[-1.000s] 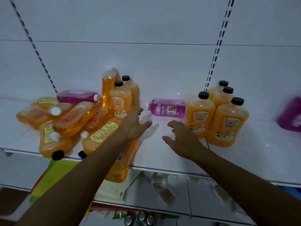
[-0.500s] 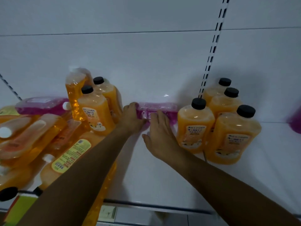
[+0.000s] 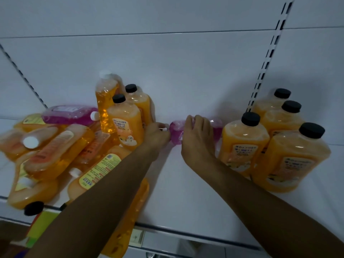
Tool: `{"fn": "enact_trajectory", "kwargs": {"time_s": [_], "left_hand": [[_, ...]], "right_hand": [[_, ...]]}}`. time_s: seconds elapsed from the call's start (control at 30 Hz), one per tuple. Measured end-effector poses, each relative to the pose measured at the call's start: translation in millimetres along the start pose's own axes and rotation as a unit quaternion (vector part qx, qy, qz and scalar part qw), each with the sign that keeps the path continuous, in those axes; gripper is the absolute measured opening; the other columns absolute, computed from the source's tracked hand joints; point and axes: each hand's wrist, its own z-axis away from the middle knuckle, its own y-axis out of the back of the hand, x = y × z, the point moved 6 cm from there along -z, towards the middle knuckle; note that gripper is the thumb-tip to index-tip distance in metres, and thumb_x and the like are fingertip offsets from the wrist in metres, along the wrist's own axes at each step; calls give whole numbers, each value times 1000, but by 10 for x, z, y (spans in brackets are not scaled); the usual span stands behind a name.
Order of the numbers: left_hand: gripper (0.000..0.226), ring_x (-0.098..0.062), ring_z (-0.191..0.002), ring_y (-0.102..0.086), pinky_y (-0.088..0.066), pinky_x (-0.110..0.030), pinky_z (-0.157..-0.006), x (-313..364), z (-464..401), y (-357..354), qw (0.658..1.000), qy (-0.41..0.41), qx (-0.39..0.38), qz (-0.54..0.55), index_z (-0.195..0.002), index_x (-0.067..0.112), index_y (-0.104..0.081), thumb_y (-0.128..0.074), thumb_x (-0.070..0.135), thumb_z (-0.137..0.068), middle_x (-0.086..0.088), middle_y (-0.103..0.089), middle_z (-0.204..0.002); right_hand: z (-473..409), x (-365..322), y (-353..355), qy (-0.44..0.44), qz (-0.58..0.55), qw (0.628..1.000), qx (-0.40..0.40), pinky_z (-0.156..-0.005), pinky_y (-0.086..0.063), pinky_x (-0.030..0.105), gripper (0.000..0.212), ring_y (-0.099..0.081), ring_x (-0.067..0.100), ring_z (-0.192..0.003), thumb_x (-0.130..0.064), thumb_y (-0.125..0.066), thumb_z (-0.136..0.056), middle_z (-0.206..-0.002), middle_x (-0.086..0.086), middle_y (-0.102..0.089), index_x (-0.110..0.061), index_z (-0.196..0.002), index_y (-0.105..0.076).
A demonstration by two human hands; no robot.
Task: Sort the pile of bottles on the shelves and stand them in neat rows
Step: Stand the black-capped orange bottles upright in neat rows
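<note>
Two hands meet on one pink bottle (image 3: pixel 176 133) lying on its side at the back of the white shelf (image 3: pixel 186 192), close to the rear wall. The right hand (image 3: pixel 197 138) lies over the bottle's middle with its fingers curled round the body, hiding most of it. The left hand (image 3: pixel 156 136) pinches the bottle's left end, where a small white cap shows between its fingers.

Just right of the grip stand four orange bottles with black caps (image 3: pixel 243 146), upright in a tight block; the nearest one is just beside the right hand. Just left of the grip, beside the left wrist, stand three more orange bottles (image 3: pixel 124 123), two black-capped and a taller one behind them. Farther left lies a jumbled pile of orange bottles (image 3: pixel 55 155) on their sides, with a second pink bottle (image 3: pixel 68 114) resting across the top. One orange bottle (image 3: pixel 128 220) from the pile hangs over the shelf's front edge, under the left forearm.
</note>
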Motion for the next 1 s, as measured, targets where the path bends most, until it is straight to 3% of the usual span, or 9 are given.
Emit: {"fn": "enact_trajectory", "kwargs": {"time_s": [0.13, 0.27, 0.37, 0.47, 0.57, 0.67, 0.77, 0.87, 1.0], "left_hand": [[33, -17, -100, -62, -53, -29, -86, 279, 236, 113, 986, -125, 17, -106, -128, 7, -57, -55, 14, -96, -7, -65, -118], [31, -15, -95, -59, -42, -20, -79, 712, 540, 344, 934, -263, 74, -229, -125, 8, -59, -49, 20, -97, -8, -66, -110], [31, -19, -104, -59, -38, -21, -83, 978, 779, 508, 892, -344, 87, -281, -123, 9, -60, -51, 24, -97, -9, -65, -115], [33, -19, -106, -59, -42, -24, -85, 1074, 934, 653, 876, -370, 70, -301, -122, 6, -60, -53, 26, -96, -9, -64, -120], [34, -10, -90, -57, -40, -15, -72, 1105, 1077, 817, 870, -390, 54, -296, -116, 6, -64, -56, 32, -94, -6, -67, -111], [39, -6, -81, -58, -42, -9, -67, 1109, 1229, 932, 886, -398, 38, -235, -111, 8, -68, -64, 40, -88, 1, -67, -100], [36, -6, -83, -64, -55, -21, -73, 1116, 1408, 862, 899, -416, -20, -138, -105, 13, -70, -67, 43, -85, 4, -69, -95], [41, -11, -91, -67, -57, -25, -75, 1116, 1618, 545, 904, -393, -160, -53, -116, 19, -64, -69, 41, -81, 5, -67, -103], [62, -16, -95, -67, -58, -25, -73, 1225, 1977, -46, 863, -397, -311, -15, -130, 27, -51, -72, 35, -72, -1, -67, -111]], "right_hand": [[27, 61, 73, -6, -37, 999, 26, -88, -42, 38, 70, -47, 32, -105, -20, -82, -64, -115, 16, -50, -6, -124, -49], [74, 88, 234, -26, -165, 983, 70, -87, -46, 39, 69, -49, 28, -104, -47, -78, -70, -114, 13, -54, -9, -122, -50], [264, 4, 288, -24, -274, 960, 50, -91, -48, 35, 75, -48, 24, -112, -40, -81, -72, -123, 9, -52, -10, -130, -44], [553, -142, 271, -48, -404, 913, -18, -92, -51, 35, 83, -51, 17, -116, -37, -82, -71, -129, 3, -52, -18, -139, -37], [805, -297, 275, -79, -534, 836, -101, -90, -56, 36, 81, -61, 13, -109, -35, -83, -71, -126, -4, -58, -26, -137, -37], [1005, -284, 433, -101, -569, 809, -108, -89, -56, 34, 74, -64, 10, -104, -29, -84, -71, -121, -4, -63, -22, -132, -43], [1238, -114, 652, -130, -586, 794, -97, -85, -57, 33, 67, -66, 8, -97, -25, -86, -68, -111, -6, -67, -22, -124, -49], [1505, 142, 891, -154, -605, 777, -82, -83, -58, 33, 63, -68, 10, -97, -23, -84, -71, -110, -4, -69, -20, -124, -51], [1830, 580, 1235, -197, -600, 775, -28, -78, -58, 27, 59, -69, 9, -95, -18, -81, -74, -109, -3, -70, -21, -125, -52]]}}
